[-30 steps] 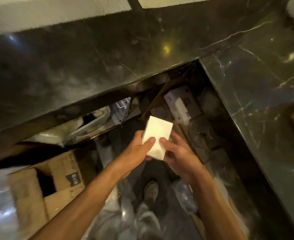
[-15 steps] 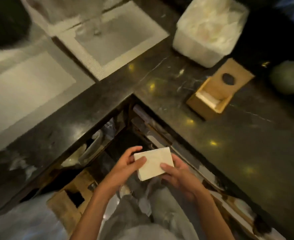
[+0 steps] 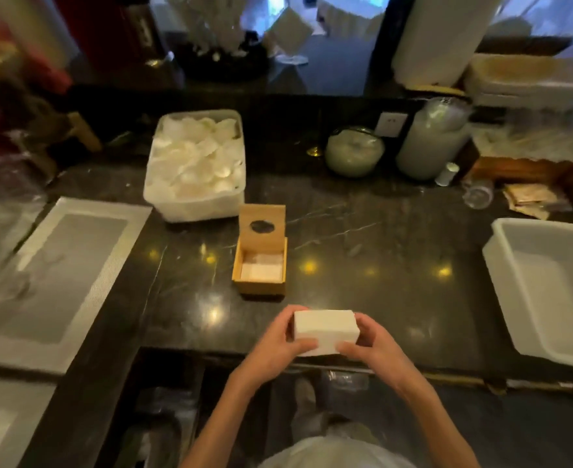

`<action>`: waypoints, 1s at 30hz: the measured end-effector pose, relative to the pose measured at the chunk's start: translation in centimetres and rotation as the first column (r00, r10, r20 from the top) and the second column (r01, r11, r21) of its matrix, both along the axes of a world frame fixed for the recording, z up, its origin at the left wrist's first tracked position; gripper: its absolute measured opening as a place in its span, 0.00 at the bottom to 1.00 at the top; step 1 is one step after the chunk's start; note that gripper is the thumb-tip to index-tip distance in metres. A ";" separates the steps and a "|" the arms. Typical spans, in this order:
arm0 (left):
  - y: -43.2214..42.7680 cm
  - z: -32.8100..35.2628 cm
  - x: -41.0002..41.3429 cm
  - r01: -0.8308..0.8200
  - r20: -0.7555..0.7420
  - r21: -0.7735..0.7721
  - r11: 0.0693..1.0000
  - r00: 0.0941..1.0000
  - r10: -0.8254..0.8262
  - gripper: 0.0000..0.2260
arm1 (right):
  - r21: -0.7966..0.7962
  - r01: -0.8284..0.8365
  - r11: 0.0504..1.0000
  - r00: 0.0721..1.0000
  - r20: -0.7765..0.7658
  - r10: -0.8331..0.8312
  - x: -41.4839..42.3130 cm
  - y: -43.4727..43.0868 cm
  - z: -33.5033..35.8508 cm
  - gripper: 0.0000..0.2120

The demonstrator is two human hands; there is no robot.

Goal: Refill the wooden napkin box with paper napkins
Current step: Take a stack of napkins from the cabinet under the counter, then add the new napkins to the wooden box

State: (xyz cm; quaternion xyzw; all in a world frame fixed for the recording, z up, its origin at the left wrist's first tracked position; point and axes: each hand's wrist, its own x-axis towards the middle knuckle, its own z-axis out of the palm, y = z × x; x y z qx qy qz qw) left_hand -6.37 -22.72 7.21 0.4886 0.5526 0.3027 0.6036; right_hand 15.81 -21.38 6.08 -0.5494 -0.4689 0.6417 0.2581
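A white stack of paper napkins (image 3: 325, 329) is held between both hands just above the near edge of the dark marble counter (image 3: 379, 265). My left hand (image 3: 280, 342) grips its left end and my right hand (image 3: 367, 347) its right end. The wooden napkin box (image 3: 259, 287) stands on the counter a short way beyond the stack, slightly to the left. Its lid (image 3: 262, 224), with an oval hole, is tipped up at the back. A low layer of white napkins lies inside the box.
Behind the box sits a white tub (image 3: 195, 163) full of pale chips. An empty white bin (image 3: 548, 285) is at the right edge. Jars (image 3: 354, 150) and a bottle stand at the back right. A grey placemat (image 3: 52, 275) lies on the left counter.
The view swung up from the shelf under the counter to the countertop. Both hands lifted the napkin stack from below to the counter's near edge, in front of the open box.
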 end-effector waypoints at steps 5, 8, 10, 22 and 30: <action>7.4 -1.6 2.9 0.070 -0.143 0.138 0.988 0.988 -0.051 0.20 | 0.208 0.076 0.975 0.991 0.097 -0.097 1.3 5.9 -1.0 0.23; 9.9 -3.3 4.0 0.089 -0.191 0.181 0.979 0.980 -0.054 0.18 | 0.237 0.137 0.962 0.978 0.122 -0.169 1.4 8.6 -2.8 0.22; 10.7 -5.1 4.5 0.086 -0.232 0.187 0.979 0.972 -0.041 0.16 | 0.206 0.164 0.965 0.971 0.140 -0.195 1.1 9.4 -4.9 0.24; 11.3 -11.7 4.5 0.062 -0.208 0.109 0.992 0.977 -0.038 0.20 | 0.069 0.185 0.980 0.958 0.209 -0.196 -0.9 8.7 -9.4 0.37; 11.0 -12.1 4.9 0.038 -0.192 0.097 0.995 0.981 -0.019 0.21 | 0.079 0.144 0.986 0.958 0.238 -0.159 -0.6 8.6 -10.0 0.39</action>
